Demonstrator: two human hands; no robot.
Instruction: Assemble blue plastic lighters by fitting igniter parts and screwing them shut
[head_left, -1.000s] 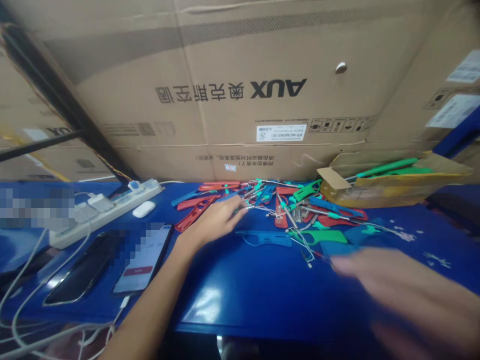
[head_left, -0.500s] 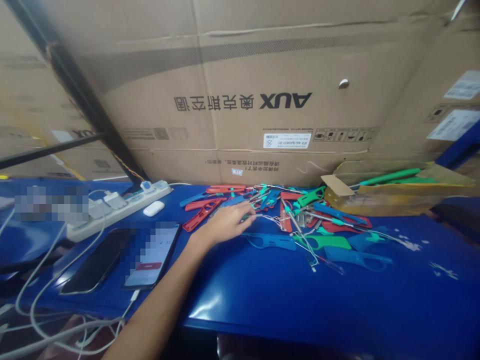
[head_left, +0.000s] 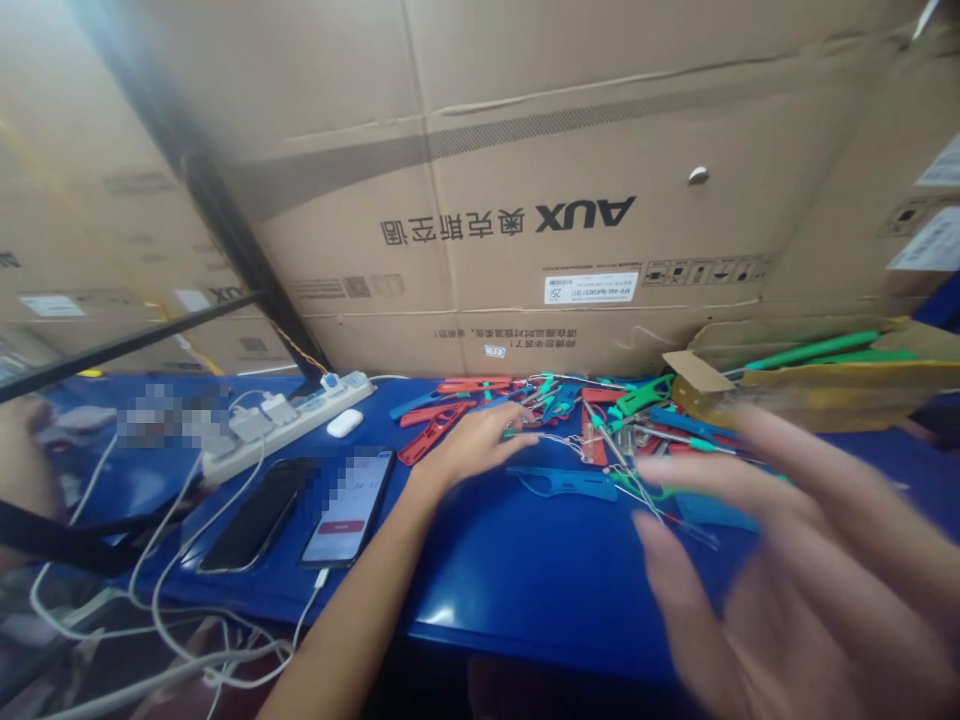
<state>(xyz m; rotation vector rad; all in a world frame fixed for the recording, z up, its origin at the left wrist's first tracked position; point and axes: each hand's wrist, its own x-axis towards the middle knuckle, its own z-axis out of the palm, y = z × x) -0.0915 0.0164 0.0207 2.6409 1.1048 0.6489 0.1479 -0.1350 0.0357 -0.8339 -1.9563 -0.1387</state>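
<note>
My left hand (head_left: 484, 440) rests at the left side of a heap of plastic parts, thumb and fingers apart around a gap. Thin white wires (head_left: 555, 438) lie by its fingertips, and I see no firm hold on anything. The heap mixes red casings (head_left: 433, 432), blue casings (head_left: 566, 484) and green casings (head_left: 645, 396), shaped like long-nosed lighter handles, with metal rods (head_left: 598, 420) among them. In the right foreground my right hand (head_left: 780, 560) is raised and motion-blurred, its fingers spread with nothing visible in them. It covers the heap's near right part.
An open cardboard box (head_left: 840, 390) with green parts stands at the back right. Two phones, a dark one (head_left: 259, 515) and a lit one (head_left: 349, 510), lie left beside a white earbud case (head_left: 344, 423) and a power strip (head_left: 300, 425). White cables (head_left: 161, 590) hang over the table edge.
My right hand has come into view from the right, over the near part of the heap. My left hand stays at the heap. The view has shifted slightly left.
</note>
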